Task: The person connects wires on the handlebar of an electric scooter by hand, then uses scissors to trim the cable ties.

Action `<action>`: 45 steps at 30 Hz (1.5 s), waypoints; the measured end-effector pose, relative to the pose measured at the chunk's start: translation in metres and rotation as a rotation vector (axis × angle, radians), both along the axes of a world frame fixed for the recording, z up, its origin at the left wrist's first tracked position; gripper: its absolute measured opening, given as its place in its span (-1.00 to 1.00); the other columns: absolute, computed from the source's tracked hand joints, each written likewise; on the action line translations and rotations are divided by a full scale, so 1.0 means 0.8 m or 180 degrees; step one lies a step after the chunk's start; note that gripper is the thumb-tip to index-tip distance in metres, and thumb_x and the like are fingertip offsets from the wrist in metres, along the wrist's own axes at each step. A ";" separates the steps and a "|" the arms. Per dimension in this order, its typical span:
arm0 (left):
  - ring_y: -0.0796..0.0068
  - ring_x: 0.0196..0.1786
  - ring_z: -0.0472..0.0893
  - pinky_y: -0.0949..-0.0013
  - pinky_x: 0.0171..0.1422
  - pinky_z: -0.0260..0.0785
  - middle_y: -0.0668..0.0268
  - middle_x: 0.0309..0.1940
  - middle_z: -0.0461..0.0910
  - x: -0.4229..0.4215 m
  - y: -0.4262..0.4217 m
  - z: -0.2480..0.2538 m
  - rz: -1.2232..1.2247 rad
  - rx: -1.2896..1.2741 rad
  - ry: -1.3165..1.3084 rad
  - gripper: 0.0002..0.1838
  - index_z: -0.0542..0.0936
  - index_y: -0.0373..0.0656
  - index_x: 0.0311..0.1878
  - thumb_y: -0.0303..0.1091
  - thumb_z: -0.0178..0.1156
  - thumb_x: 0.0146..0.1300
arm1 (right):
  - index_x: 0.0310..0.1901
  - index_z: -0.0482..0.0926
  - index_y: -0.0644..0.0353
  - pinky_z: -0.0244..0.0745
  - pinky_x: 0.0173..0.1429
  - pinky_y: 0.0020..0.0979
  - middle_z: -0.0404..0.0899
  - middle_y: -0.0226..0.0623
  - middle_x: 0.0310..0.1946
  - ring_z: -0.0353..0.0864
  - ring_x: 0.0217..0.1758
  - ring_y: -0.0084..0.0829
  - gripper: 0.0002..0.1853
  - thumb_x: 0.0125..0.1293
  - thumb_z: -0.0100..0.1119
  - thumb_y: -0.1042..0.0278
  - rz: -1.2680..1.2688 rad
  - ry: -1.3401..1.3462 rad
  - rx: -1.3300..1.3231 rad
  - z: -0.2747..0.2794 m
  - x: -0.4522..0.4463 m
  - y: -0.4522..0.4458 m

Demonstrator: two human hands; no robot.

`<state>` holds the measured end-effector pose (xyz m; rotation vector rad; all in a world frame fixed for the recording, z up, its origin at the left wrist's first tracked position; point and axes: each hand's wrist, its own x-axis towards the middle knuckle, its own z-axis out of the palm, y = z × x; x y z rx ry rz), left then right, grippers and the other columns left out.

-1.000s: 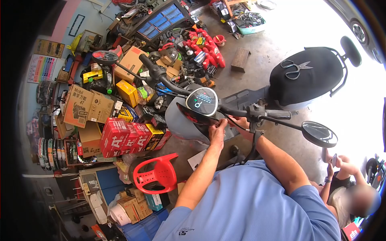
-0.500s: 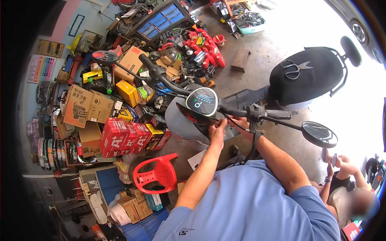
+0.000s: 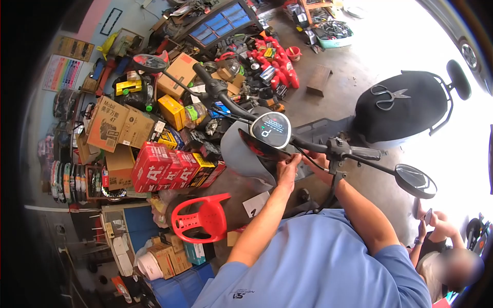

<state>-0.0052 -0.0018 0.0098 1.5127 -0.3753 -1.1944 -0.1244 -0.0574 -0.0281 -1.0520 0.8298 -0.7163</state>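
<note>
A grey electric scooter stands before me, its round display (image 3: 270, 130) lit. Just below that display, at the edge of the scooter's front cover (image 3: 241, 154), my left hand (image 3: 288, 170) is closed in a pinch. What it pinches is too small to make out. Close beside it, my right hand (image 3: 319, 163) reaches in behind the black cables (image 3: 308, 154) under the handlebar, its fingers bent and partly hidden. Whatever lies between those fingers cannot be seen. Scissors (image 3: 389, 96) lie on the black seat (image 3: 403, 110), apart from both hands.
Red battery boxes (image 3: 154, 167), Mobil cartons (image 3: 107, 123) and red bottles (image 3: 282, 66) crowd the left side. A red plastic chair (image 3: 205, 218) stands at lower left. One scooter mirror (image 3: 415, 180) juts out at right. Another person (image 3: 436, 262) sits at lower right holding a phone.
The whole view has shifted, so the scooter and shelves appear slightly farther right. Both hands stay at the same spot under the display, with only slight finger movement.
</note>
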 end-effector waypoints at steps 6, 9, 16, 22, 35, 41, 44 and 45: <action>0.86 -0.56 0.20 0.65 -0.47 -0.03 0.62 -0.48 0.49 0.002 0.001 -0.002 -0.0002 0.0053 0.0006 -0.86 0.61 -0.05 -0.31 -0.27 0.36 0.14 | -0.24 0.53 0.21 0.27 -0.37 -0.58 0.50 -0.54 -0.42 0.38 -0.38 -0.72 -0.80 0.35 0.19 0.24 0.0074 0.0104 -0.0235 -0.013 0.001 -0.001; 0.87 -0.55 0.21 0.65 -0.47 -0.03 0.63 -0.48 0.50 0.005 0.002 -0.006 -0.0067 0.0082 0.0043 -0.86 0.61 -0.05 -0.31 -0.26 0.35 0.14 | -0.29 0.51 0.18 0.23 -0.41 -0.58 0.48 -0.56 -0.46 0.36 -0.42 -0.74 -0.78 0.36 0.18 0.19 0.0203 0.0297 -0.0249 -0.010 0.000 -0.002; 0.87 -0.54 0.22 0.65 -0.45 -0.03 0.65 -0.48 0.49 0.005 0.003 -0.007 -0.0142 0.0064 0.0123 -0.84 0.61 -0.03 -0.30 -0.23 0.36 0.14 | -0.33 0.50 0.15 0.21 -0.43 -0.58 0.45 -0.60 -0.49 0.33 -0.44 -0.74 -0.73 0.38 0.14 0.11 0.0290 0.0307 -0.0345 0.008 -0.005 -0.001; 0.86 -0.49 0.24 0.62 -0.41 0.00 0.67 -0.45 0.47 0.003 0.002 -0.004 -0.0085 0.0098 0.0143 -0.80 0.59 0.00 -0.26 -0.19 0.38 0.13 | -0.38 0.46 0.15 0.21 -0.42 -0.57 0.41 -0.60 -0.52 0.31 -0.45 -0.74 -0.72 0.38 0.15 0.14 0.0256 0.0271 -0.0343 0.019 -0.005 -0.001; 0.82 -0.37 0.34 0.57 -0.30 0.10 0.63 -0.35 0.46 0.001 -0.001 0.002 -0.0133 0.0112 -0.0170 -0.76 0.56 0.03 -0.21 -0.15 0.38 0.14 | -0.43 0.43 0.11 0.14 -0.41 -0.57 0.33 -0.62 -0.55 0.22 -0.47 -0.72 -0.71 0.38 0.11 0.12 0.0231 -0.0009 -0.0354 0.001 -0.003 -0.001; 0.82 -0.36 0.33 0.58 -0.29 0.09 0.64 -0.36 0.45 0.004 0.000 0.000 -0.0183 0.0133 -0.0065 -0.78 0.56 0.05 -0.22 -0.17 0.37 0.14 | -0.48 0.41 0.11 0.12 -0.42 -0.57 0.30 -0.64 -0.58 0.21 -0.48 -0.72 -0.68 0.38 0.10 0.13 0.0193 -0.0101 -0.0321 0.006 -0.002 -0.001; 0.83 -0.37 0.32 0.59 -0.31 0.07 0.65 -0.35 0.45 0.003 0.000 -0.001 -0.0189 0.0135 -0.0027 -0.79 0.56 0.07 -0.22 -0.18 0.37 0.15 | -0.49 0.41 0.11 0.11 -0.43 -0.57 0.30 -0.64 -0.59 0.21 -0.49 -0.72 -0.69 0.38 0.10 0.15 0.0232 -0.0046 -0.0387 0.004 -0.003 -0.002; 0.83 -0.40 0.30 0.61 -0.34 0.05 0.65 -0.38 0.43 0.001 0.000 0.000 -0.0139 0.0063 0.0005 -0.80 0.56 0.05 -0.22 -0.19 0.37 0.15 | -0.49 0.42 0.11 0.11 -0.44 -0.56 0.30 -0.63 -0.59 0.20 -0.49 -0.72 -0.69 0.38 0.09 0.16 0.0237 0.0015 -0.0410 0.000 -0.003 -0.002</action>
